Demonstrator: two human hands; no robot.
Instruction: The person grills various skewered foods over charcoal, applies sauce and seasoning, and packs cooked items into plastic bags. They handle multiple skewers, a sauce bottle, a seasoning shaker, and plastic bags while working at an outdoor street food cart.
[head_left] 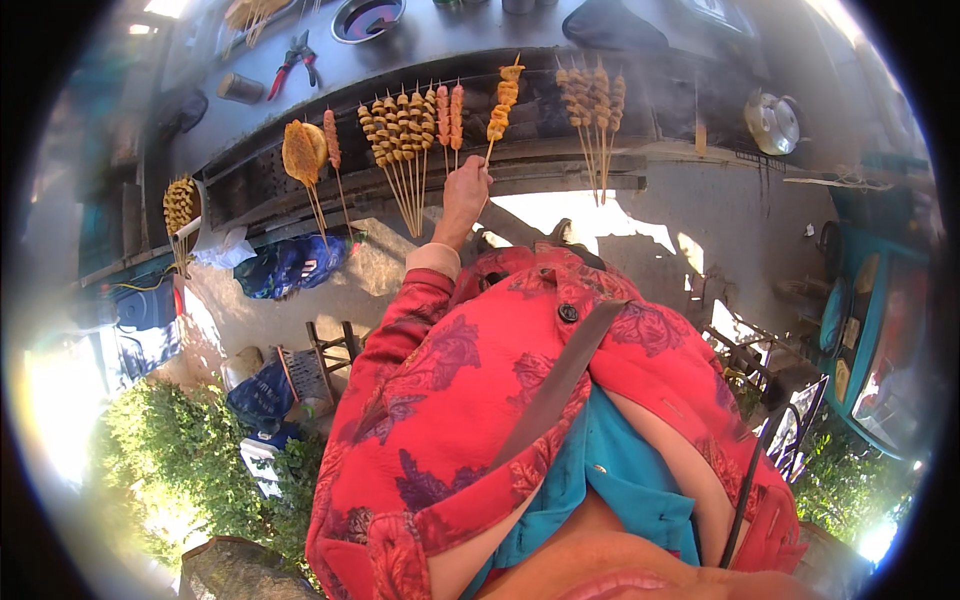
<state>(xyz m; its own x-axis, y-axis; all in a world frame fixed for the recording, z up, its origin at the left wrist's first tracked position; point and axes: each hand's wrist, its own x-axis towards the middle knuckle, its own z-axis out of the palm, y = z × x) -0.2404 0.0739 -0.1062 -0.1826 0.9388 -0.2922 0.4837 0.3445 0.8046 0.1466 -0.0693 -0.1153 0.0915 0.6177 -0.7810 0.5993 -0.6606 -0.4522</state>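
My left hand [467, 192] is closed round the thin wooden stick of a food skewer [503, 105], threaded with orange-yellow folded pieces. The skewer stands tilted over a long dark grill [640, 110]. Just left of it lie two pink meat skewers [456, 115] and a bunch of skewers with curled brown pieces [402, 130]. Farther left are another pink skewer [332, 140] and a flat round orange-brown piece on sticks [300, 152]. To the right, several brown skewers [592, 98] lie across the grill. My right hand does not show.
Behind the grill, a metal counter [420, 45] holds red-handled pliers [294, 66], a can [241, 88] and a round bowl [366, 18]. A metal kettle [772, 122] sits at the grill's right end. More skewers [179, 208] hang at the far left, near a wooden chair [325, 355].
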